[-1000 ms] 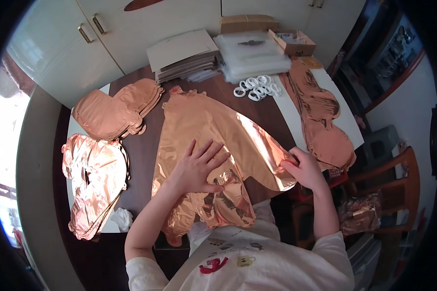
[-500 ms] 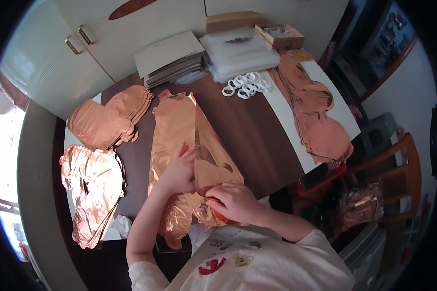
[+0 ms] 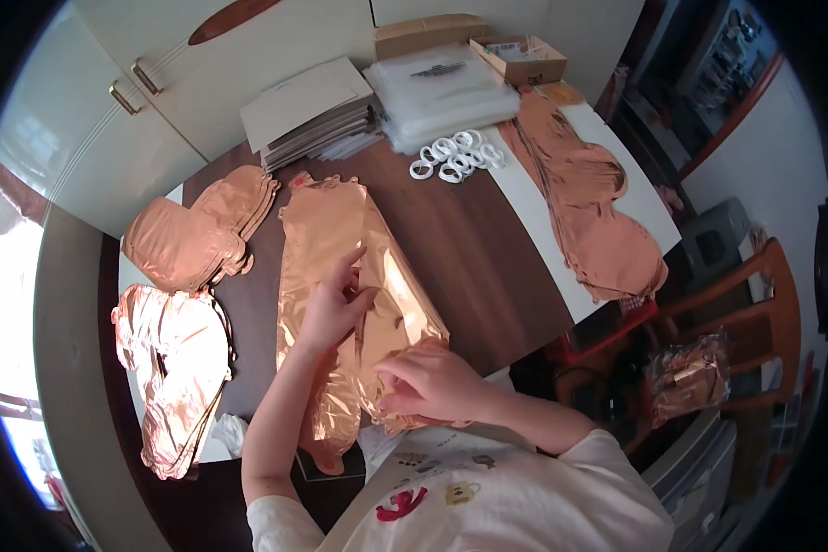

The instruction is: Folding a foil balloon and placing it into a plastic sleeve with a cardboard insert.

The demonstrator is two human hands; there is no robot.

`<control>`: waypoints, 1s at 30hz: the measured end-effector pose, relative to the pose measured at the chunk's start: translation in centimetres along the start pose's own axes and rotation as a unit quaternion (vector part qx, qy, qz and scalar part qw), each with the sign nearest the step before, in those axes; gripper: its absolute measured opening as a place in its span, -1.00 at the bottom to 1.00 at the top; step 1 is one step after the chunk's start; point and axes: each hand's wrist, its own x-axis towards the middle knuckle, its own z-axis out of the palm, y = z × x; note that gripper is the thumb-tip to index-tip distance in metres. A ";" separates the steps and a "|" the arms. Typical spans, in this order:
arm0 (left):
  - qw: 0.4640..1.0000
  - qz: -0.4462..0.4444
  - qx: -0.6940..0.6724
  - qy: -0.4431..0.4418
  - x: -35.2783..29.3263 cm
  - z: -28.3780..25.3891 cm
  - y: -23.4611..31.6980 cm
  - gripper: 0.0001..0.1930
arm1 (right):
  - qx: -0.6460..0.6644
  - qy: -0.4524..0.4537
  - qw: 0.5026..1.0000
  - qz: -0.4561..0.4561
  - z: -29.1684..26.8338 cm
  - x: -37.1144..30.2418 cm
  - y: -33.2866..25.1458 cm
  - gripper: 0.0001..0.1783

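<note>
A flat rose-gold foil balloon [image 3: 327, 216] lies lengthwise on the brown table, its wrinkled near end reaching the table's front edge. Above its middle is my left hand [image 3: 336, 308], forefinger stretched out and thumb apart, nothing in its grasp. My right hand [image 3: 432, 382] rests at the balloon's lower right part, fingers bent toward the thumb on the foil; the fingertips farther under are hidden. Left of it lie a stack of heart-like foil balloons [image 3: 189, 235] and, nearer, a shiny stack of foil balloons [image 3: 170, 359].
Along the back stand a stack of grey-white cards [image 3: 308, 101], a pile of clear plastic bags [image 3: 442, 97] and a small open box [image 3: 523, 63]. White ribbon rolls [image 3: 451, 158] lie before the bags. More foil balloons [image 3: 593, 212] cover the right side. A wooden chair [image 3: 782, 313] stands at right.
The balloon's right side was folded over with a sharp crease; now it lies flatter and wider. My left hand has risen slightly off the foil, its thumb spreading. The whole view shifted a little.
</note>
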 end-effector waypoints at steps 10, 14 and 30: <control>0.996 0.003 0.085 -0.018 -0.4 -0.4 2.1 -0.50 | -0.257 -0.052 0.958 -0.116 -7.9 -0.3 6.2 -0.61; 0.995 0.021 0.096 -0.013 -0.4 -0.2 2.1 -0.50 | -0.278 -0.075 0.948 -0.139 -7.9 -0.5 6.6 -0.60; 0.993 0.063 0.104 -0.005 -0.2 0.0 1.3 -0.53 | -0.254 -0.066 0.957 -0.122 -7.3 -1.9 7.4 -0.63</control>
